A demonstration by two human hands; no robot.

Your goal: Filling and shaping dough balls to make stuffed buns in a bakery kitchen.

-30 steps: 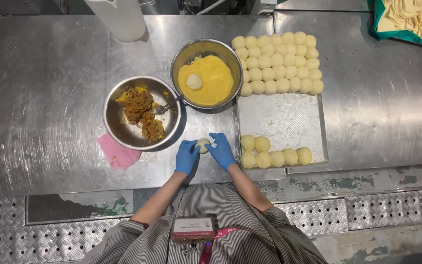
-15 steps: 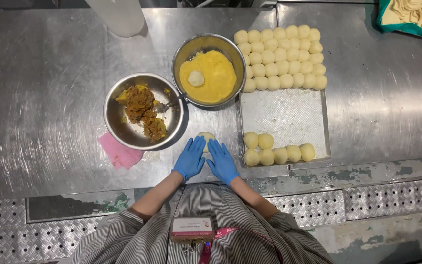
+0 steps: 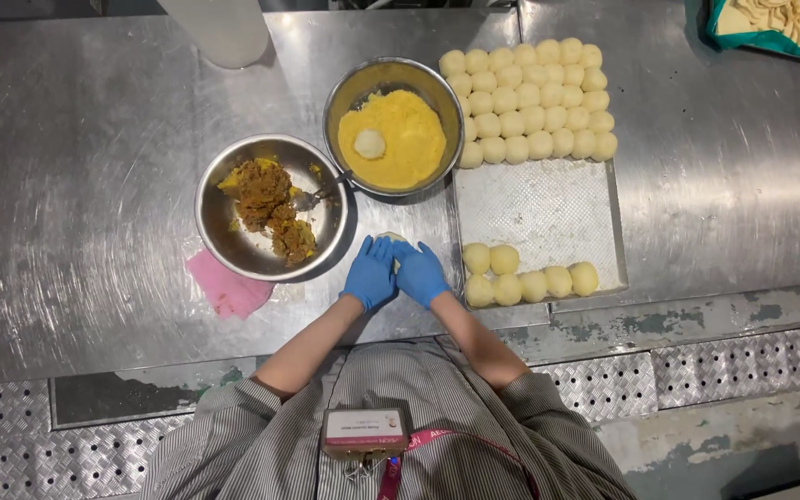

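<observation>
Both gloved hands are cupping one dough piece at the lower centre of the frame.

The left hand point(image 3: 369, 273) and right hand point(image 3: 419, 273) are closing their fingers around a pale dough piece point(image 3: 391, 241), mostly hidden, only its top edge peeking out on the steel table point(image 3: 94, 139). Judging by the tray point(image 3: 534, 199), six filled balls point(image 3: 525, 275) are sitting along its lower edge and many plain balls point(image 3: 530, 106) are waiting at the top, so most work is remaining. A filling bowl point(image 3: 270, 206) and crumb bowl point(image 3: 393, 130) are standing just above.
</observation>
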